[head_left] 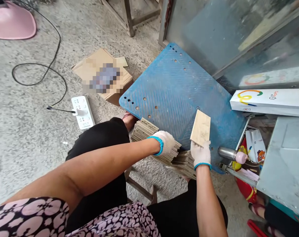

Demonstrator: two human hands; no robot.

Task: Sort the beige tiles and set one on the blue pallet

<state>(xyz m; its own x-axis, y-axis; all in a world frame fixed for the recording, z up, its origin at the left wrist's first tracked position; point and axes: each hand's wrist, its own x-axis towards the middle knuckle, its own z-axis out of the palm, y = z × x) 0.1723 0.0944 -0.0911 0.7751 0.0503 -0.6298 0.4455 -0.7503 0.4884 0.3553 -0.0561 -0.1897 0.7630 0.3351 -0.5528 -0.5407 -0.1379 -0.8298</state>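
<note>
Both my hands wear white knit gloves with blue cuffs. My right hand (pixel 201 153) grips a small pale rectangular wooden piece (pixel 201 128) by its lower end, holding it upright over a blue perforated board (pixel 174 85). My left hand (pixel 165 142) rests palm down on a stack of thin wooden pieces (pixel 143 130) lying on the board's near edge. A second, lower stack (pixel 184 163) sits just below my right hand.
A cardboard box (pixel 102 75), a white power strip (pixel 82 112) and a black cable (pixel 40 65) lie on the concrete floor at left. A white long box (pixel 270 101), a steel flask (pixel 228 153) and a grey metal surface (pixel 285 164) crowd the right. A pink seat (pixel 11 23) is far left.
</note>
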